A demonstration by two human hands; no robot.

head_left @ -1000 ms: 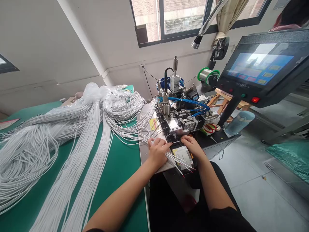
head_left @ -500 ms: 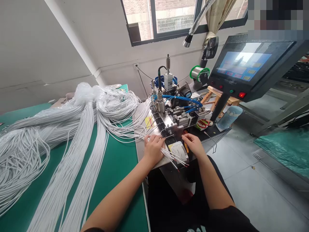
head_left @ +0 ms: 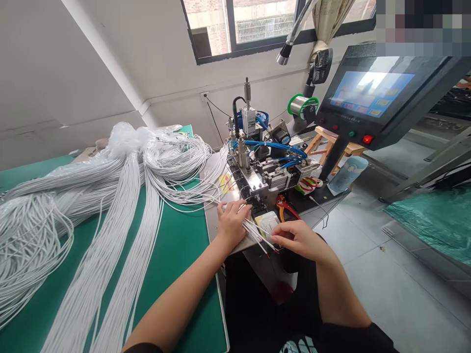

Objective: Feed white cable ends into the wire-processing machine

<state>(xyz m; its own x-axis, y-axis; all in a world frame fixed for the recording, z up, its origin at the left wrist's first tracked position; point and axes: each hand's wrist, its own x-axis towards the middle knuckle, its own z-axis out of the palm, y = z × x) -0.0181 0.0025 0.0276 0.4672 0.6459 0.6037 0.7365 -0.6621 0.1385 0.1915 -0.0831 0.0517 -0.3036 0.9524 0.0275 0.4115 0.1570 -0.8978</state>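
My left hand [head_left: 232,224] is closed around a small bunch of white cables [head_left: 256,235] at the front edge of the machine's metal plate. Their ends, some tipped red, stick out toward my lap. To the right, my right hand [head_left: 300,239] pinches thumb and fingers together at the end of one white cable of that bunch; the fingertips partly hide it. Just behind the cable ends sits a rounded cover with a pale label [head_left: 267,221]. The benchtop machine [head_left: 257,181], with metal cylinders and blue air tubes, stands right beyond both hands.
Long bundles of white cable [head_left: 121,215] spread over the green table [head_left: 184,274] at left. Red-and-orange handled pliers [head_left: 287,208] lie right of the machine. A control screen [head_left: 371,93], a solder wire spool [head_left: 302,106] and a lamp [head_left: 284,53] stand behind.
My right hand has drawn back from the machine's front toward me, to the cable ends, uncovering the pliers. My left hand stays on the bunch, and the view has shifted slightly.
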